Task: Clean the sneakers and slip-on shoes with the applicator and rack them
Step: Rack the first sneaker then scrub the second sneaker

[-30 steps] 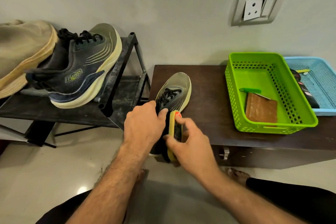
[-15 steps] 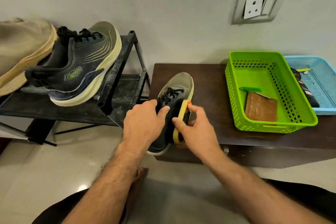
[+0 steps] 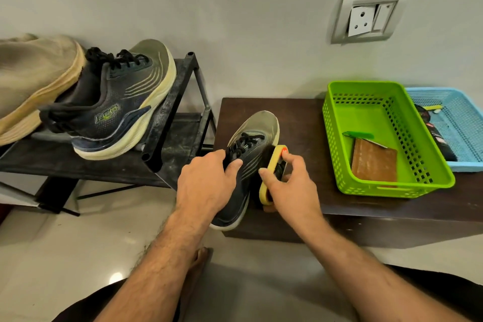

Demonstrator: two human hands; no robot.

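Sneaker on the dark wooden bench, near its left end, toe toward the wall, heel hanging a little over the front edge. Held at the collar and laces by the left hand, fingers curled over the top, thumb on the right side of the upper. Pressed against the right side of the sneaker: a yellow applicator with an orange tip, pinched by the right hand, forefinger on the orange end, thumb on the lower yellow edge.

To the left, a black shoe rack, standing on the pale tiled floor. On its upper shelf, a second sneaker of the same kind, tilted, toe raised against the rack's bar. Just beside it at the left border, touching, a beige slip-on shoe, only partly in view.

On the right part of the bench, a green basket with a brown block and a small green-handled tool inside. Behind it, touching, a blue basket with dark items, too unclear to name.

On the wall above, a grey socket plate.
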